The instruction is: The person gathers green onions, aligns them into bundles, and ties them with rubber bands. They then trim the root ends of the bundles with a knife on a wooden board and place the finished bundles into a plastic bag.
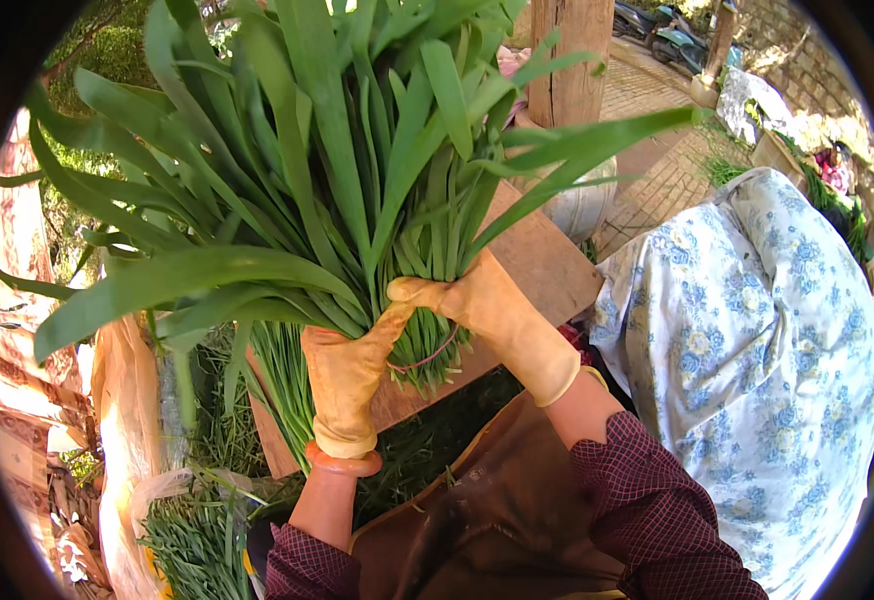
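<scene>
A thick bunch of long, flat green leaves [327,140] stands upright before me, its cut pale stem ends [437,378] pointing down. My left hand [349,375], in a yellow glove, is closed round the near left side of the stems. From the right my right hand [492,320], gloved alike, grips them too, and the two thumbs meet at the front. Below the thumbs a thin reddish band [425,358] runs round the lower stems. A second bundle of thin green stalks [282,375] lies beside my left hand. The fingers behind the bunch are hidden.
Under the bunch is a wooden board [547,250]. A white cloth with blue flowers [757,330] covers a large mound at the right. Cut greens [197,550] lie at lower left beside clear plastic sheeting [127,410]. A wooden post [565,70] rises behind.
</scene>
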Tool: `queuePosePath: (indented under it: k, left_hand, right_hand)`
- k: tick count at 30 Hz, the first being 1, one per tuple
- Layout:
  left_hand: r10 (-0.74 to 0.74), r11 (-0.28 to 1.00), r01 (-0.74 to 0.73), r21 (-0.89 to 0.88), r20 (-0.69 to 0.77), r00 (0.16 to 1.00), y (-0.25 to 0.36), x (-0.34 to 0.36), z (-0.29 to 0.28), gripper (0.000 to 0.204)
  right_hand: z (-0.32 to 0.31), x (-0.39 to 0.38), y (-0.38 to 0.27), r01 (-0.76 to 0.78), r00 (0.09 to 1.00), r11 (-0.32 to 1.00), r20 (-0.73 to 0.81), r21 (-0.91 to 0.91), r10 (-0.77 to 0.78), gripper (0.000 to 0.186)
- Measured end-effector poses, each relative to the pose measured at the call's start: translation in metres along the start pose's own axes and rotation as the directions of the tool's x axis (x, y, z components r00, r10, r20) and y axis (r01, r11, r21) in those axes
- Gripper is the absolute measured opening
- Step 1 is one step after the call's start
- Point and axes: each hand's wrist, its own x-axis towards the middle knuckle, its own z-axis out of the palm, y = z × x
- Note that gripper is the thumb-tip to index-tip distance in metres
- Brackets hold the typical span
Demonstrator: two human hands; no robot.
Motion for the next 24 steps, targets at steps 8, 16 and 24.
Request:
queuePosePath:
  k: [8, 16, 24]
  left_hand:
    - [-0.389, 0.781, 0.187, -0.596, -0.229, 0.892, -0.045, -0.046, 0.014, 0.042]
    - [-0.827, 0.432, 0.531, -0.729, -0.087, 0.555, -0.101, -0.102, 0.031, 0.043]
    - [-0.800, 0.458, 0.770, -0.444, 0.171, 0.575, -0.098, -0.102, 0.045, 0.017]
  right_hand:
    - [0.029, 0.050, -0.038, 0.363, 0.815, 0.895, 0.553, -0.258, -0.171, 0.093]
    - [0.027, -0.020, 0.094, 0.176, 0.890, 0.878, 0.454, -0.446, 0.052, 0.092]
    - [-0.041, -0.010, 0.039, 0.000, 0.966, 0.943, 0.246, -0.332, 0.086, 0.059]
